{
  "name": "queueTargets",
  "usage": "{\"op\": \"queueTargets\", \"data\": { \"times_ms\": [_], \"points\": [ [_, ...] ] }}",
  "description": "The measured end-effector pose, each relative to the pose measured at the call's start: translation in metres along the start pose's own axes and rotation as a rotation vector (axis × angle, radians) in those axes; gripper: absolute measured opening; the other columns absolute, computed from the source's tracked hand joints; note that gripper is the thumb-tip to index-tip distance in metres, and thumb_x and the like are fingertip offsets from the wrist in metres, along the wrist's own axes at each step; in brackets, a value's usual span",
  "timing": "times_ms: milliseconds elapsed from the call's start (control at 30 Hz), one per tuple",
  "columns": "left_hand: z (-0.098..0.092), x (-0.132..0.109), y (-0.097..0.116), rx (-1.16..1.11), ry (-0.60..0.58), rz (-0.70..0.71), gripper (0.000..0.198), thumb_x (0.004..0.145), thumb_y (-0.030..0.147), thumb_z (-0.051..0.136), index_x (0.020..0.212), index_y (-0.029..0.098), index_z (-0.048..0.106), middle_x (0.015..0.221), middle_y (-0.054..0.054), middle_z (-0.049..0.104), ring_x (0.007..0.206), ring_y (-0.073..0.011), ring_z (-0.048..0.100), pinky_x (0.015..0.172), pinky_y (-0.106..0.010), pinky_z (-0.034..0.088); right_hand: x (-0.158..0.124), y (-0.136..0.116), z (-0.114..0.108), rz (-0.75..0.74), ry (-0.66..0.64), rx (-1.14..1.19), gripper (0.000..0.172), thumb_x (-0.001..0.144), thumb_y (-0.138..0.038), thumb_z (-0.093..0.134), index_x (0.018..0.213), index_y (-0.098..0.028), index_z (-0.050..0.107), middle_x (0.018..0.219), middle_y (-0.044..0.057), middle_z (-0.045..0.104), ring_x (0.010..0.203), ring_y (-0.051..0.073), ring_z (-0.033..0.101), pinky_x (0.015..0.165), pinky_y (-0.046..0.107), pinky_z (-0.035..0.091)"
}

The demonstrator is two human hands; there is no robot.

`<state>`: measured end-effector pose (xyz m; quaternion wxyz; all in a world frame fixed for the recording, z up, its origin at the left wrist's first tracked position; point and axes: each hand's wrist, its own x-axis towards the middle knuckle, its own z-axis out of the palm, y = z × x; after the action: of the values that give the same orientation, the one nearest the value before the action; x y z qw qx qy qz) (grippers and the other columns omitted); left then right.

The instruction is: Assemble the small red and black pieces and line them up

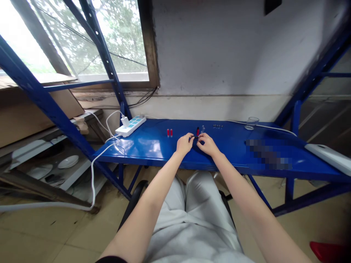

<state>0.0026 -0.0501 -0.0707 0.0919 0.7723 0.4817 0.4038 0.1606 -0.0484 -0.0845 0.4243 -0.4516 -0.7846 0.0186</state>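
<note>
My left hand [185, 143] and my right hand [207, 144] are close together over the blue table [148, 144]. Fingers and thumb are pinched on both sides around a small dark piece [195, 137], whose kind is too small to make out. Just beyond the fingertips stands a small red and black tube [197, 130]. Beside it is a clear little plastic part [203, 128]. Two red tubes with pale ends [169, 133] stand side by side to the left of my hands. Several tiny metallic parts [218, 126] form a row to the right.
A white power strip [134, 125] with a plug and cable sits at the table's left end. Toward the right back stands a clear glass [251, 124]. A blurred-out object [267, 155] lies in front of it. A white flat device [329, 157] rests at the right edge.
</note>
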Motion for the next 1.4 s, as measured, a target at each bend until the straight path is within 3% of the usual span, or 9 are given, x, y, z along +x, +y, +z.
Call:
{"op": "queueTargets", "data": {
  "times_ms": [467, 667, 800, 900, 1000, 1133, 1400],
  "points": [
    [0.003, 0.01, -0.004, -0.068, -0.02, 0.046, 0.021, 0.084, 0.022, 0.044, 0.1, 0.019, 0.056, 0.095, -0.004, 0.065, 0.084, -0.0141, 0.06, 0.078, -0.026, 0.047, 0.0, -0.002, -0.001, -0.021, 0.012, 0.025, 0.013, 0.071, -0.023, 0.049, 0.063, -0.019, 0.058, 0.097, 0.009, 0.055, 0.092, 0.021, 0.056, 0.083, 0.035, 0.045],
    [-0.03, 0.047, -0.001, 0.172, -0.162, 0.229, 0.02, 0.082, 0.019, 0.046, 0.094, 0.018, 0.062, 0.098, -0.006, 0.064, 0.096, -0.0177, 0.055, 0.088, -0.03, 0.043, 0.002, -0.004, -0.003, -0.008, -0.003, 0.06, 0.013, 0.072, -0.024, 0.048, 0.067, -0.019, 0.059, 0.099, 0.009, 0.056, 0.094, 0.021, 0.056, 0.084, 0.035, 0.044],
    [-0.055, 0.076, -0.005, 0.361, -0.294, 0.257, 0.02, 0.079, 0.017, 0.049, 0.091, 0.018, 0.064, 0.098, -0.006, 0.065, 0.097, -0.0194, 0.055, 0.086, -0.031, 0.04, 0.002, -0.005, -0.004, 0.028, -0.034, 0.064, 0.014, 0.073, -0.025, 0.048, 0.067, -0.019, 0.06, 0.101, 0.01, 0.056, 0.094, 0.022, 0.056, 0.082, 0.035, 0.044],
    [-0.065, 0.087, -0.013, 0.49, -0.413, 0.168, 0.02, 0.074, 0.014, 0.052, 0.088, 0.019, 0.066, 0.096, -0.006, 0.066, 0.095, -0.0203, 0.057, 0.083, -0.031, 0.039, 0.002, -0.005, -0.003, 0.04, -0.044, 0.055, 0.014, 0.072, -0.025, 0.048, 0.066, -0.019, 0.059, 0.101, 0.009, 0.056, 0.091, 0.021, 0.056, 0.08, 0.035, 0.045],
    [-0.071, 0.089, -0.021, 0.567, -0.459, 0.044, 0.023, 0.071, 0.011, 0.052, 0.087, 0.019, 0.066, 0.094, -0.006, 0.067, 0.095, -0.0219, 0.057, 0.086, -0.035, 0.036, 0.002, -0.003, -0.002, 0.043, -0.054, 0.055, 0.015, 0.072, -0.025, 0.048, 0.064, -0.019, 0.059, 0.1, 0.008, 0.056, 0.09, 0.021, 0.056, 0.079, 0.034, 0.045],
    [-0.076, 0.087, -0.028, 0.602, -0.462, -0.042, 0.026, 0.068, 0.007, 0.052, 0.088, 0.019, 0.065, 0.096, -0.006, 0.066, 0.098, -0.0237, 0.056, 0.089, -0.041, 0.03, 0.002, -0.001, 0.0, 0.044, -0.056, 0.058, 0.015, 0.072, -0.026, 0.048, 0.063, -0.019, 0.059, 0.099, 0.008, 0.056, 0.09, 0.02, 0.056, 0.08, 0.034, 0.045],
    [-0.075, 0.085, -0.037, 0.617, -0.425, -0.044, 0.025, 0.067, 0.008, 0.052, 0.086, 0.019, 0.065, 0.095, -0.006, 0.067, 0.096, -0.0223, 0.056, 0.09, -0.04, 0.029, 0.002, 0.0, 0.0, 0.05, -0.059, 0.05, 0.016, 0.072, -0.026, 0.048, 0.063, -0.02, 0.059, 0.098, 0.007, 0.056, 0.089, 0.02, 0.056, 0.082, 0.034, 0.044]
  ]
}}
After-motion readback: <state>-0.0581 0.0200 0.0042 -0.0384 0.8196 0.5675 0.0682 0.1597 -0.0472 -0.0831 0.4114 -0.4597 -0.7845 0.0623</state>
